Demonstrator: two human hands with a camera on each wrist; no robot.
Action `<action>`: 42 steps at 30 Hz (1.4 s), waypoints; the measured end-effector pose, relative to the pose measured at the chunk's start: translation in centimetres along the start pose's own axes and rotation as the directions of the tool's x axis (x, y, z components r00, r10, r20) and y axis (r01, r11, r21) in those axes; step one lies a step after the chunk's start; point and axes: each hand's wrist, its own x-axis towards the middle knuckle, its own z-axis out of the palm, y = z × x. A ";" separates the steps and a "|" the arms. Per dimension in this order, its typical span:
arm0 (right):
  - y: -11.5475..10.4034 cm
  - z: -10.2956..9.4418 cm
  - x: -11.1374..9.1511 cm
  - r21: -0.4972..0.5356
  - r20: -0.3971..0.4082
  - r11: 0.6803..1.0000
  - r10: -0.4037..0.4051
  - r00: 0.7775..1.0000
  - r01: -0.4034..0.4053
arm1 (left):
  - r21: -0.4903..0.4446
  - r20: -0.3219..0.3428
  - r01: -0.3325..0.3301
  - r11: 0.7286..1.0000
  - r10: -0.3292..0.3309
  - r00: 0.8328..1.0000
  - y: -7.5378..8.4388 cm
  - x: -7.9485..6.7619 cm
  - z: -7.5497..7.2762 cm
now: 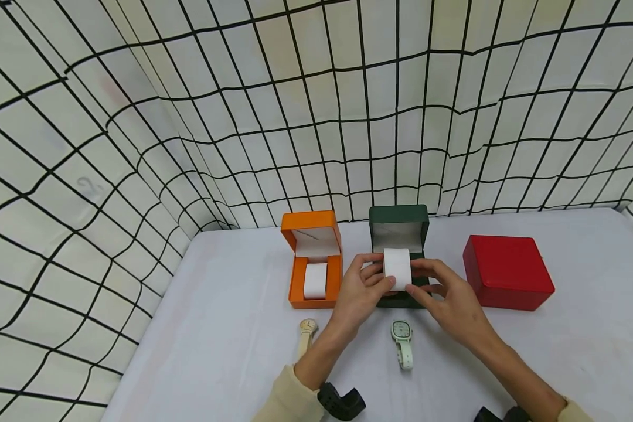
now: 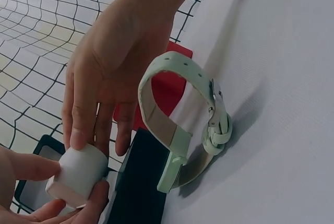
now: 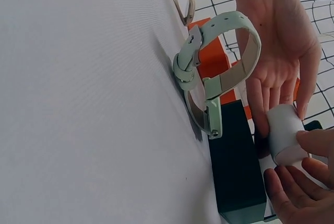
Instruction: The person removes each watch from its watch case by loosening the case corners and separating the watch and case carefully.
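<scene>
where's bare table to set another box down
Free: white tabletop left of the orange watch box, and right of the red box. Crowded: the green watch box, where left hand and right hand hold a white cushion, mint-green wristwatch in front.

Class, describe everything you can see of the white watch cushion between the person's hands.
The white watch cushion is a plain, rounded block, like a short roll, with a curved outer face; the left wrist view shows a flatter end. Its surface looks smooth, perhaps leatherette or fabric. No watch is wrapped around it. The left hand and right hand hold it with their fingers, one at each side, before the raised lid of the open green box. Whether it touches the box cannot be told.
</scene>
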 end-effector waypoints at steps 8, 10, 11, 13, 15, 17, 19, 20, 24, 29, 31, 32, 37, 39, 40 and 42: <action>-0.2 0.1 0.1 0.003 -0.028 1.000 0.016 0.999 -0.016 | 0.101 -0.053 -0.050 0.994 0.056 0.997 0.3 -0.1 0.5; -0.2 0.2 0.0 0.012 -0.042 1.000 0.006 0.999 -0.006 | 0.130 -0.070 -0.056 0.990 0.065 0.995 0.3 -0.1 0.6; -0.2 0.3 0.0 0.013 -0.048 1.000 0.004 0.999 -0.003 | 0.146 -0.079 -0.056 0.988 0.068 0.994 0.3 -0.1 0.6; -0.2 0.4 0.0 0.014 -0.056 1.000 -0.002 0.998 0.003 | 0.179 -0.095 -0.063 0.982 0.081 0.992 0.2 -0.2 0.7; -0.2 0.6 -0.1 0.014 -0.058 1.000 -0.001 0.998 0.002 | 0.213 -0.107 -0.071 0.974 0.096 0.990 0.0 -0.3 0.7; -0.2 0.6 -0.1 0.014 -0.054 1.000 0.008 0.998 -0.007 | 0.233 -0.106 -0.090 0.968 0.117 0.988 -0.1 -0.3 0.6; -0.2 0.7 0.0 0.016 -0.054 1.000 0.013 0.998 -0.012 | 0.249 -0.097 -0.106 0.963 0.134 0.986 -0.1 -0.3 0.6; -0.2 0.7 0.0 0.018 -0.054 1.000 0.015 0.998 -0.014 | 0.260 -0.094 -0.113 0.959 0.142 0.985 -0.1 -0.3 0.6; -0.2 0.7 0.1 0.016 -0.055 1.000 0.018 0.998 -0.017 | 0.334 -0.097 -0.124 0.934 0.166 0.981 -0.1 -0.2 0.7; 0.0 0.8 0.2 0.006 -0.049 1.000 0.022 0.999 -0.022 | 0.430 -0.110 -0.130 0.893 0.195 0.975 -0.2 -0.1 0.8; 0.1 0.9 0.3 -0.008 -0.047 1.000 0.027 0.999 -0.027 | 0.462 -0.106 -0.140 0.876 0.211 0.972 -0.3 0.0 0.9; 0.1 0.9 0.3 -0.017 -0.046 0.999 0.029 0.999 -0.029 | 0.477 -0.103 -0.145 0.867 0.219 0.970 -0.3 0.0 0.9; 0.2 1.0 0.4 -0.056 -0.048 0.998 0.023 0.999 -0.025 | 0.526 -0.085 -0.164 0.835 0.244 0.966 -0.5 0.1 0.9; 0.2 1.0 0.4 -0.069 -0.052 0.997 0.017 0.999 -0.020 | 0.538 -0.080 -0.160 0.828 0.239 0.968 -0.5 0.1 0.9; 0.2 1.0 0.4 -0.074 -0.052 0.997 0.015 0.999 -0.019 | 0.544 -0.077 -0.157 0.824 0.235 0.969 -0.5 0.1 0.9; 0.2 1.0 0.4 -0.085 -0.051 0.996 0.012 0.999 -0.016 | 0.552 -0.073 -0.151 0.820 0.228 0.971 -0.4 0.1 0.8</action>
